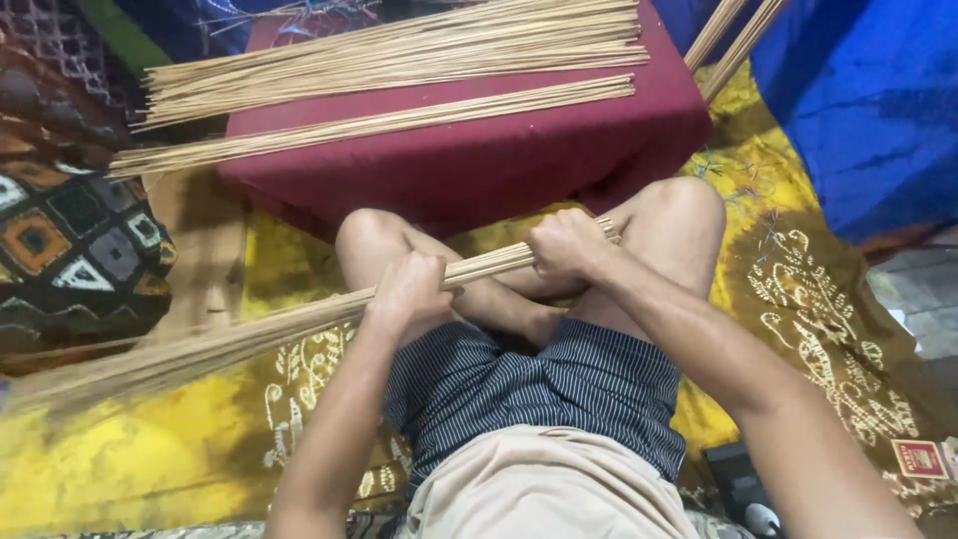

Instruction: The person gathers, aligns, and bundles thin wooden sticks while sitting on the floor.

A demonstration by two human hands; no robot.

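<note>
I sit cross-legged and hold a bundle of thin tan sticks across my lap. My left hand is closed around the bundle near its middle. My right hand grips the same bundle close to its right end, above my knee. The bundle's long left part fans out and blurs toward the lower left over the yellow cloth. Both fists hide the sticks inside them.
A dark red cushioned block stands just beyond my knees with two more stick piles laid across it. A yellow patterned cloth covers the floor. A blue sheet hangs right; a patchwork fabric lies left.
</note>
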